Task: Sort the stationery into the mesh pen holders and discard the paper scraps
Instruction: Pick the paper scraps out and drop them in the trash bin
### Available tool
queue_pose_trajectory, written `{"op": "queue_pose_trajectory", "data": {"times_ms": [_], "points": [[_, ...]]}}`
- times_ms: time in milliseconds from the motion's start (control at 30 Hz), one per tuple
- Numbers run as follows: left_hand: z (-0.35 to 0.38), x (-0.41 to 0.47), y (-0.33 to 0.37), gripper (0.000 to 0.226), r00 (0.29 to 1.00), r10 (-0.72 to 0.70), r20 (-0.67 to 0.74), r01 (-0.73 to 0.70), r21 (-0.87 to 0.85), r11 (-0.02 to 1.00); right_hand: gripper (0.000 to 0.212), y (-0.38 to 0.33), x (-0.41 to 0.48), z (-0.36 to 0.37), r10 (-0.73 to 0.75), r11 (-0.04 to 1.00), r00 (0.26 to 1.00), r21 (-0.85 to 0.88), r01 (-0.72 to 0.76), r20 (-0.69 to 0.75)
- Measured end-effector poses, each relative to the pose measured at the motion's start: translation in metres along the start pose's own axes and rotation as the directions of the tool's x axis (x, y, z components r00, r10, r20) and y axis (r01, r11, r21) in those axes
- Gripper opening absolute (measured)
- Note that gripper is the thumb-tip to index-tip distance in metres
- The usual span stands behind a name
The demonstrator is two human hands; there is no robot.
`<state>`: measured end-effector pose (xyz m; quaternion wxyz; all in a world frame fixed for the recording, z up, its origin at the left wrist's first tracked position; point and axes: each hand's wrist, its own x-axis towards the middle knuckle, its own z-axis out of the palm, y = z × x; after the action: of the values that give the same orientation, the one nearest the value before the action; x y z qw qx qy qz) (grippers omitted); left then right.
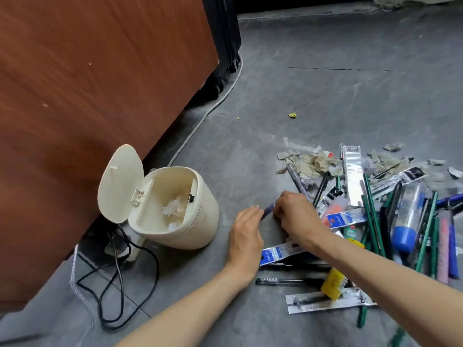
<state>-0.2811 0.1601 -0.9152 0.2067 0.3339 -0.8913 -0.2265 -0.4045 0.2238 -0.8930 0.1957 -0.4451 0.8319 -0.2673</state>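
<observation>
Both hands, left hand (246,227) and right hand (295,211), pinch 1 purple pen (267,211), light, stiff, probably slippery; mid-barrel holds best.

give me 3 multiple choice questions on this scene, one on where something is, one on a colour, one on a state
1. Where does the small bin stand relative to the stationery pile?
A. to its left
B. to its right
C. on top of it

2. What colour is the bin?
A. cream
B. red
C. black

3. How is the bin's lid?
A. shut
B. flipped open
C. lying on the floor

Answers:
1 A, it stands by the wooden panel, left of the pile.
2 A, its body and lid are cream.
3 B, the lid stands up on its hinge, showing scraps inside.
</observation>
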Motion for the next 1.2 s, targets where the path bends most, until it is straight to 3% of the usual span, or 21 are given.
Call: {"op": "queue_pose_trajectory", "data": {"times_ms": [133, 233, 367, 500, 567, 667, 767, 900, 1000, 1100, 1200], "points": [[-0.014, 0.004, 0.012, 0.018, 0.977, -0.213, 0.009, 0.21, -0.209, 0.955, 0.023, 0.005, 0.0, -0.018, 0.224, 0.952, 0.975, 0.216, -0.216, -0.011], [-0.027, 0.007, 0.024, 0.015, 0.923, -0.377, 0.074, 0.38, -0.334, 0.863, 0.023, 0.003, 0.002, -0.037, 0.393, 0.798, 0.918, 0.48, -0.364, 0.042], [-0.053, 0.015, 0.043, 0.015, 0.953, -0.302, -0.03, 0.274, -0.341, 0.899, 0.02, -0.026, 0.015, -0.056, 0.401, 0.597, 0.912, 0.731, -0.33, 0.085], [-0.091, 0.028, 0.064, 0.013, 0.96, -0.202, -0.193, 0.112, -0.394, 0.912, 0.013, -0.073, 0.029, -0.063, 0.32, 0.423, 0.941, 0.873, -0.241, 0.105], [-0.114, 0.035, 0.067, 0.012, 0.935, -0.238, -0.263, 0.104, -0.438, 0.893, 0.013, -0.099, 0.035, -0.059, 0.265, 0.431, 0.958, 0.875, -0.218, 0.108], [-0.146, 0.041, 0.055, 0.016, 0.894, -0.338, -0.296, 0.167, -0.479, 0.862, 0.012, -0.133, 0.036, -0.05, 0.181, 0.527, 0.979, 0.832, -0.177, 0.093], [-0.17, 0.035, 0.031, 0.011, 0.849, -0.429, -0.31, 0.293, -0.4, 0.869, 0.007, -0.158, 0.031, -0.038, 0.112, 0.605, 0.991, 0.786, -0.128, 0.075], [-0.177, 0.025, 0.008, 0.022, 0.882, -0.445, -0.155, 0.413, -0.201, 0.888, 0.022, -0.183, 0.027, -0.028, 0.07, 0.724, 0.995, 0.683, -0.098, 0.069], [-0.183, 0.022, 0.008, 0.033, 0.915, -0.4, -0.051, 0.391, -0.13, 0.911, 0.039, -0.194, 0.025, -0.026, 0.061, 0.784, 0.985, 0.602, -0.148, 0.161], [-0.187, 0.017, 0.015, 0.036, 0.945, -0.326, -0.03, 0.321, -0.104, 0.941, 0.05, -0.196, 0.019, -0.036, -0.001, 0.816, 0.981, 0.568, -0.112, 0.195], [-0.181, 0.012, 0.022, 0.034, 0.938, -0.342, -0.052, 0.336, -0.099, 0.937, 0.046, -0.19, 0.01, -0.054, -0.023, 0.809, 0.987, 0.583, -0.076, 0.161]]}}
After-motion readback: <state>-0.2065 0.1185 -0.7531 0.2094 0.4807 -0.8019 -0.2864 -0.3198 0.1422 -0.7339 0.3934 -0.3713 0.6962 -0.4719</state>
